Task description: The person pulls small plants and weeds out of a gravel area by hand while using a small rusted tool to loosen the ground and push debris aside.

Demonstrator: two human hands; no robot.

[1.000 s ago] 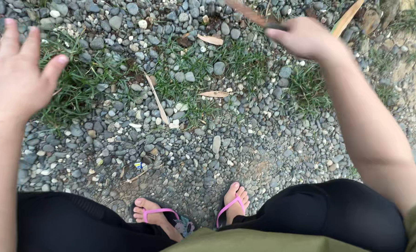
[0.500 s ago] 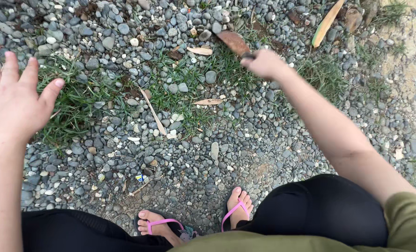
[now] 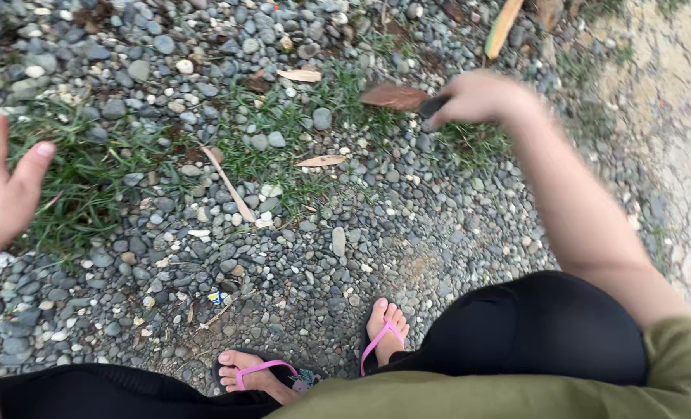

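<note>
Right hand (image 3: 481, 97) closed around the dark handle of a rusty brown blade (image 3: 393, 96), which extends from the fist toward the person's left, its long axis nearly level across the view and its tip pointing left. The blade lies over a grass tuft (image 3: 283, 128) among grey pebbles (image 3: 407, 233). Left hand (image 3: 0, 194) open, fingers spread, holding nothing, well apart from the blade.
</note>
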